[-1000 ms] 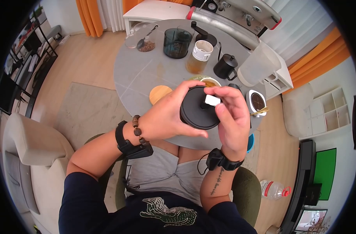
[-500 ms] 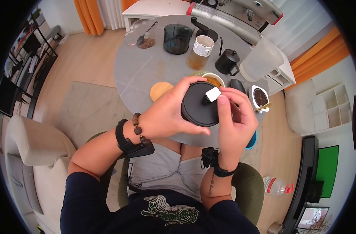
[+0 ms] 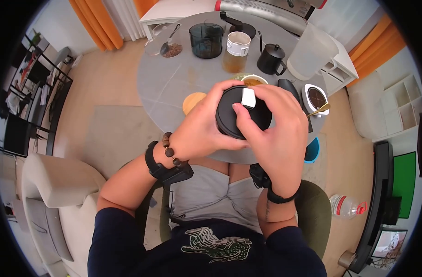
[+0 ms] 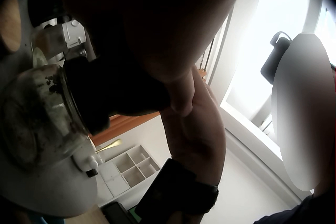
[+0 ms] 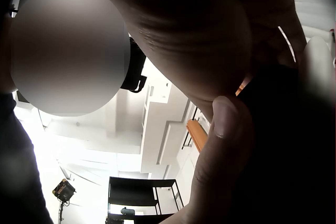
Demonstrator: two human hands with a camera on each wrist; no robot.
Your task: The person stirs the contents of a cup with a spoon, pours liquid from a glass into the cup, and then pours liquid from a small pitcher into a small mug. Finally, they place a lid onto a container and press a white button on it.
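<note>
A glass jar [image 4: 37, 121] with dark specks inside and a wide black top [image 3: 228, 113] is held up over the near table edge. My left hand [image 3: 202, 117] grips its black part from the left, thumb along the near side. From the right, my right hand [image 3: 282, 127] reaches over the top, with thumb and fingers around a small white-ended knob [image 3: 248, 98] on a black stem. Behind the jar, partly hidden, sits a bowl of brown-yellow stuff [image 3: 255, 80]. In the right wrist view the right thumb [image 5: 226, 124] lies beside the dark top.
The round grey table [image 3: 167, 87] carries a wooden disc [image 3: 192, 102], a white-collared glass container [image 3: 236, 55], a dark canister [image 3: 206, 41], a black kettle [image 3: 271, 60], a clear pitcher [image 3: 310, 53] and a white scale [image 3: 315, 98] with a gold spoon. A blue bin [image 3: 312, 151] stands below.
The right hand has turned over the black top, its thumb now nearer the middle, and the white-ended knob has swung from pointing right to upright in view. The left hand keeps its grip.
</note>
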